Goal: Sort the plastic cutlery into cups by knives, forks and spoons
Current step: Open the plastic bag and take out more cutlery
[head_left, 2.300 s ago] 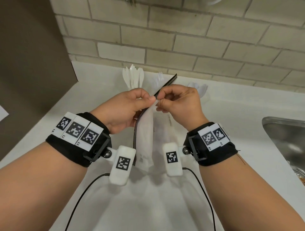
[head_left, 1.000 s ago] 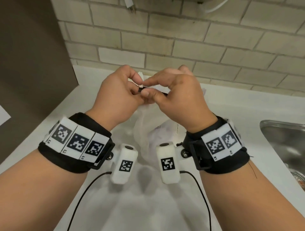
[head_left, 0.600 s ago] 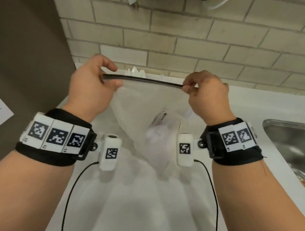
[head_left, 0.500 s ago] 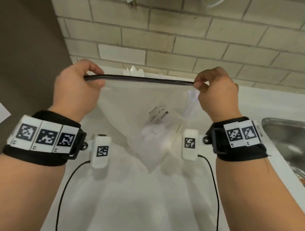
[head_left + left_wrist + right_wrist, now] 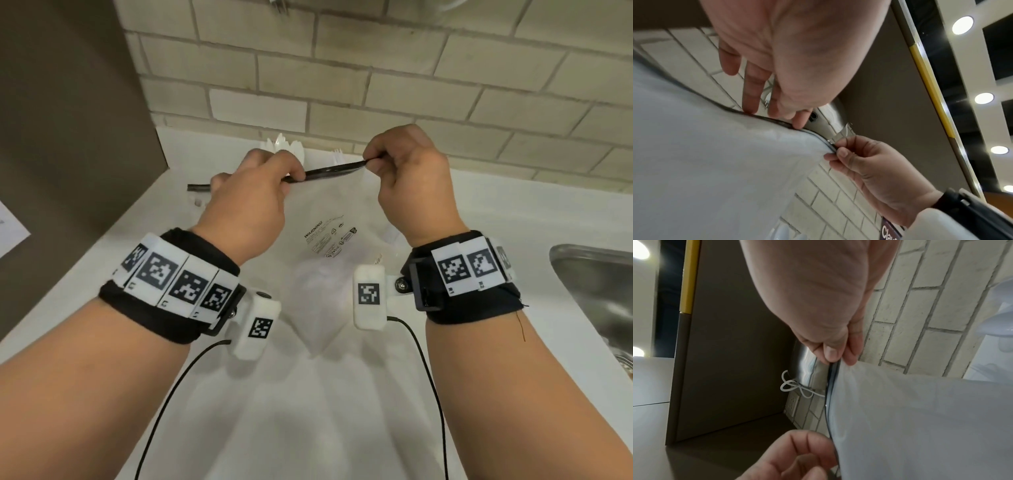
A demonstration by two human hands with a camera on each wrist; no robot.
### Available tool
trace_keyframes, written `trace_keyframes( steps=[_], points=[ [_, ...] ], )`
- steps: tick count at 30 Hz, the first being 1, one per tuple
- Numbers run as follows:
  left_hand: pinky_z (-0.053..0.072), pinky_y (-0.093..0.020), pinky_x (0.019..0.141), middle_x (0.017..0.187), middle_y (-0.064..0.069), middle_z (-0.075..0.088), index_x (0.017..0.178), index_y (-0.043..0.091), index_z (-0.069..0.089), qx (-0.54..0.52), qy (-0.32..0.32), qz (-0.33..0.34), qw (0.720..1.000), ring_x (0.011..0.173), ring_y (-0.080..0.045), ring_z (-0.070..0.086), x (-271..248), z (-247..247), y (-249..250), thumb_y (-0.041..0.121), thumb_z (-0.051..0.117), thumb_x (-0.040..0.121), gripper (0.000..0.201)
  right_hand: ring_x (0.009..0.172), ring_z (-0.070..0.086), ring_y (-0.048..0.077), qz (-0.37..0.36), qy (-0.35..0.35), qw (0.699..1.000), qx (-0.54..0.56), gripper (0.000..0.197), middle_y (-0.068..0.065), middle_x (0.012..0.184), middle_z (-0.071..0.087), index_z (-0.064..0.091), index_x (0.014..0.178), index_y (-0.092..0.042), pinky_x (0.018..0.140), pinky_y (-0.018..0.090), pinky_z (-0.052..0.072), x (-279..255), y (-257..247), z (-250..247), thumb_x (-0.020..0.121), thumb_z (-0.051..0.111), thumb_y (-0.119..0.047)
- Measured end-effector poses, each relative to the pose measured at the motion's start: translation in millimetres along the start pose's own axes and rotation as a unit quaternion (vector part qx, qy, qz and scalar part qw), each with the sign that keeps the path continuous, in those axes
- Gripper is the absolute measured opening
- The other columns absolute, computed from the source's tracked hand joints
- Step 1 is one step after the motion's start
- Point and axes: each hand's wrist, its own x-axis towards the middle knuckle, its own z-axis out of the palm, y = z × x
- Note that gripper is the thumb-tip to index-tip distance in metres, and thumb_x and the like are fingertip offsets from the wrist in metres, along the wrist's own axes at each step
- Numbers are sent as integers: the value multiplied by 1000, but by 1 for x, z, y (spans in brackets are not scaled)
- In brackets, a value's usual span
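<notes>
I hold a clear plastic zip bag up over the white counter by its black zip strip. My left hand pinches the strip partway along, and the strip's left end sticks out past it. My right hand pinches the right end. The left wrist view shows my left fingertips on the strip and the bag below. In the right wrist view my right hand pinches the bag's top edge. Something whitish lies low in the bag; I cannot tell what. White cutlery tips show behind my hands.
More white cutlery tips stand at the back by the brick wall; the cups are hidden by my hands and the bag. A brown panel closes off the left. A steel sink lies at the right.
Half a second ago my hands held the strip's two ends wide apart. My left hand has since moved right along the strip toward my right hand.
</notes>
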Motion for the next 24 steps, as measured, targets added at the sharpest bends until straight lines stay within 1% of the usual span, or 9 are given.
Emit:
trace_keyframes(
  steps=[3,7,9,11,13,15,18,21,24],
  points=[
    [23,-34,86,92,11,56,97,36,51,6,-29,10,1000,79,-11,50,1,2,3,6,41,94,32,79,47,-3,0,9,1000,11,20,11,93,61,68,87,-1,75,7,42,0,-1,1,80,52,11],
    [22,-32,86,92,13,66,94,36,51,-23,-27,13,999,94,-19,57,1,2,3,12,47,94,24,80,54,6,22,17,999,30,23,-1,93,57,69,91,-3,77,6,43,-2,-1,-1,80,53,10],
    [22,-31,88,91,13,68,90,36,52,-25,-38,18,999,92,-13,57,1,0,3,17,54,92,19,80,62,9,83,8,994,77,24,-1,95,61,66,97,-9,80,13,48,-2,-4,-1,82,56,6],
    [24,-30,95,91,16,67,90,37,53,-22,-75,29,996,88,-6,57,1,-1,4,22,60,90,16,78,65,2,145,-4,981,129,23,-3,92,65,63,98,-15,80,17,51,-3,-7,2,85,58,2],
    [30,-32,102,92,16,66,96,36,55,-20,-104,33,994,91,-9,59,0,2,4,21,60,90,17,74,65,-4,185,-14,968,169,21,-11,86,64,61,95,-17,78,16,51,-5,-10,5,86,59,2],
    [40,-31,92,93,13,65,106,31,59,7,-112,35,993,89,-14,59,0,5,3,18,57,91,20,75,66,-1,209,-21,954,213,22,-13,86,61,59,95,-18,80,20,53,-7,-13,10,85,60,3],
    [40,-24,72,92,4,66,108,22,63,14,-91,18,996,79,-16,55,3,8,3,15,53,90,22,77,67,4,244,-19,935,258,23,-7,89,60,55,93,-19,78,23,55,-15,-17,19,84,68,-4],
    [46,-23,64,79,5,62,93,19,66,-134,-42,-60,988,66,-13,57,6,8,5,13,62,87,9,71,72,21,314,-88,911,251,19,-1,78,64,57,83,-15,69,42,60,-24,-25,25,84,72,-27],
    [52,-17,53,70,1,61,86,14,68,-300,-81,-132,941,55,-7,59,3,5,13,7,72,81,9,66,66,20,329,-155,875,319,30,10,76,62,58,88,0,67,41,60,-31,-37,29,89,66,-29]
  ],
)
